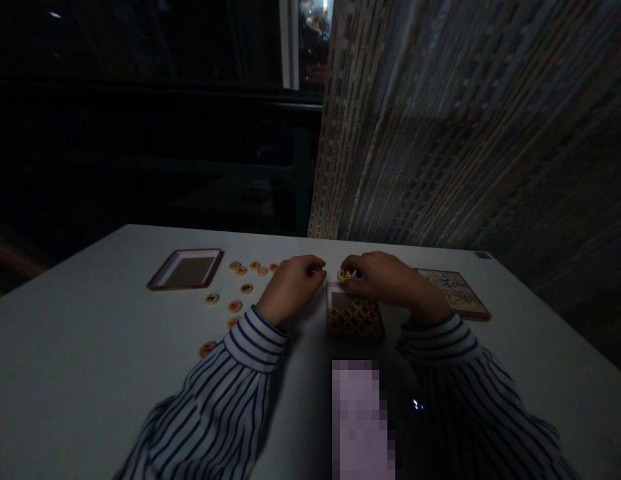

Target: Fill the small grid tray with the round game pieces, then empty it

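My right hand (387,280) pinches a round wooden game disc (344,275) with a dark character, just above a small square tray (360,338) packed with similar discs. My left hand (293,288) rests beside it with curled fingers, and whatever they may hold is hidden. To its left lie several loose wooden discs (247,289) on the table, some with dark characters and some with red. A shallow brown tray (186,252) with a white inner wall sits farther left and holds no discs.
A decorated rectangular box lid (453,292) lies on the white table (80,353) at the right. A pixelated patch (360,420) covers the lower middle of the view. A textured curtain (465,133) hangs behind the far edge, beside a dark window (140,133).
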Tool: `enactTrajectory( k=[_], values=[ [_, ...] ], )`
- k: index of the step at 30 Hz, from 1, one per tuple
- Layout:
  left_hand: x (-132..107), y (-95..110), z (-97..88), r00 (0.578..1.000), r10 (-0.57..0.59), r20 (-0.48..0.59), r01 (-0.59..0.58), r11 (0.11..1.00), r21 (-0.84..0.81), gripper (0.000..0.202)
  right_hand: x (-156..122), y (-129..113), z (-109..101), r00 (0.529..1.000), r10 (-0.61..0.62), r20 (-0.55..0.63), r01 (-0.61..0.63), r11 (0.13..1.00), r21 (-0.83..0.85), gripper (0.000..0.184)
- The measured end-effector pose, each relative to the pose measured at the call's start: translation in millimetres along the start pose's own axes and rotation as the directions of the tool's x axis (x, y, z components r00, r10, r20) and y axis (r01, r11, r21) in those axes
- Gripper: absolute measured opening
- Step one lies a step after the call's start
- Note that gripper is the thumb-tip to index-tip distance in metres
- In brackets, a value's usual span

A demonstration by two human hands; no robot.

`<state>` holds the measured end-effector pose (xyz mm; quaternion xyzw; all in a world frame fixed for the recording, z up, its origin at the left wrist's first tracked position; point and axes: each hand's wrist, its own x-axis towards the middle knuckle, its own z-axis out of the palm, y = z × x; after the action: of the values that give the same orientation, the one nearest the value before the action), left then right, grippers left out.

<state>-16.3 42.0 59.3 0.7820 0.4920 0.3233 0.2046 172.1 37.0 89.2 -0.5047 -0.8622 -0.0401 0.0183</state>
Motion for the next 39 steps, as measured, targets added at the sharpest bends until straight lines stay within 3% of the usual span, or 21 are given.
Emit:
enactTrajectory(
  k=[9, 18, 30, 39],
  values=[
    [-4, 3, -4.3, 0.998, 0.013, 0.063, -0.025, 0.982, 0.188, 0.031, 1, 6, 9, 0.993, 0.038, 0.116, -0.041, 0.999, 0.026, 0.037],
    [-5, 2, -4.5, 0.995, -0.020, 0.102, -0.006, 0.969, 0.247, 0.033, 3, 6, 12, 0.973, 0.043, 0.225, -0.053, 0.998, 0.035, 0.033],
    [-5, -1, -3.2, 0.992, 0.003, 0.127, -0.039, 0.959, 0.280, 0.034, 9, 11, 33, 0.966, -0.053, 0.253, 0.041, 0.998, 0.054, 0.025],
    [-4, -2, -3.1, 0.991, 0.010, 0.134, -0.048, 0.956, 0.288, 0.035, 11, 7, 37, 0.952, -0.030, 0.304, 0.012, 0.998, 0.061, 0.027]
  ],
)
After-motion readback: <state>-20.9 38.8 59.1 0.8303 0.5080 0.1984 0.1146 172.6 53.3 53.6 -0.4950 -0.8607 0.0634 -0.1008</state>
